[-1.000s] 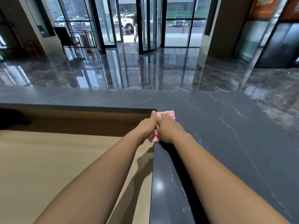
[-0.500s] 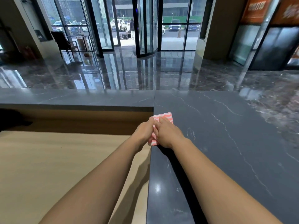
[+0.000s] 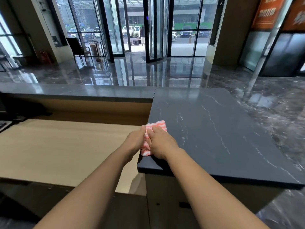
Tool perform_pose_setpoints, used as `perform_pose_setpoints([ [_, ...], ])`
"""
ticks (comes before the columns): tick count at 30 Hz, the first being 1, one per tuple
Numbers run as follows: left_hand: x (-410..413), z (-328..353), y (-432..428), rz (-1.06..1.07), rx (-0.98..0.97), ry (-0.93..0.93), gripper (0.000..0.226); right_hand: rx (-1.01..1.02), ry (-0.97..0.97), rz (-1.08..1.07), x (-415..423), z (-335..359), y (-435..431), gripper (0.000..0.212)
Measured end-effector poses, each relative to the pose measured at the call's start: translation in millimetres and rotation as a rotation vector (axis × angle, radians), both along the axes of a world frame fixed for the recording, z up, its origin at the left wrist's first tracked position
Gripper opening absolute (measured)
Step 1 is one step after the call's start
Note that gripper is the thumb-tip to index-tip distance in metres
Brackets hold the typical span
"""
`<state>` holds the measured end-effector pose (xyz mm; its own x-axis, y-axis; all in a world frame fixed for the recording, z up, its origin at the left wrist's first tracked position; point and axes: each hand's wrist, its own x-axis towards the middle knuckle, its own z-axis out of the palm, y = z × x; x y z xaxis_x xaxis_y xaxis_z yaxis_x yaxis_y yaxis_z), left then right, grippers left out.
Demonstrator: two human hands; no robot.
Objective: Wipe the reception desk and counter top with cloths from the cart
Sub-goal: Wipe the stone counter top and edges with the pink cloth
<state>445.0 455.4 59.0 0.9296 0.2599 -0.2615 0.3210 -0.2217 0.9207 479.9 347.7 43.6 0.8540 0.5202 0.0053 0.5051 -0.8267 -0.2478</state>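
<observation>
While both bare forearms reach in from the near edge, the two hands meet right at the left rim of the dark marble table [image 3: 214,129]. The left hand [image 3: 134,140] is curled against the side of a pink and white striped cloth [image 3: 156,125], and the right hand [image 3: 160,143] lies flat on top of it, fingers pointing away. So the hands are together, both pressed on the cloth, which is bunched up and folded over that left rim, part on the top surface and part hanging down the side. It sits near the close left corner of the slab, and you can't really see how much cloth is under the palms.

Left of that and lower down is a pale wood table [image 3: 57,146], with a bit of a keyboard [image 3: 4,125] poking in at the far left edge. Behind the wood surface a narrow dark ledge [image 3: 74,91] runs across to the left, level with the marble top.

Past all that is a shiny dark marble floor [image 3: 132,73] with lots of reflections. Further back there's a black chair [image 3: 76,47] on the left, red fire extinguishers [image 3: 44,57] by the wall, and a glass revolving door [image 3: 153,30] in the middle, with parked cars [image 3: 186,33] outside. Orange signs [image 3: 267,12] hang at the top right.
</observation>
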Motion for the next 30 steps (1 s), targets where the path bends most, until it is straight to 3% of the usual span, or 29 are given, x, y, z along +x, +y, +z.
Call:
perform_pose_setpoints([
  [7,-64.2,5.9,-14.0,0.007,0.180,-0.002,0.044,-0.004,0.022,0.051,-62.4,2.5,-15.5,0.060],
  [10,-81.6,8.2,-14.7,-0.100,0.348,-0.020,0.028,-0.015,0.043,0.082,-79.2,9.8,-27.0,0.062],
  [12,-91.3,10.0,-15.3,-0.209,0.554,-0.031,0.018,-0.063,0.049,0.125,-86.0,15.6,-37.0,0.066],
  [14,-95.6,10.2,-17.4,-0.325,0.968,-0.044,0.026,-0.121,0.026,0.148,-90.0,17.8,-45.2,0.072],
  [16,-98.9,9.2,-26.4,-0.354,1.255,-0.133,0.026,-0.149,-0.014,0.128,-93.1,19.1,-50.9,0.068],
  [23,-99.8,12.1,-63.1,-0.326,1.231,-0.201,0.011,-0.118,-0.013,0.036,-92.9,18.1,-81.4,0.051],
  [30,-87.1,22.5,-134.5,-0.508,1.286,-0.191,0.013,-0.047,-0.016,-0.094,-88.3,10.5,-161.8,0.044],
])
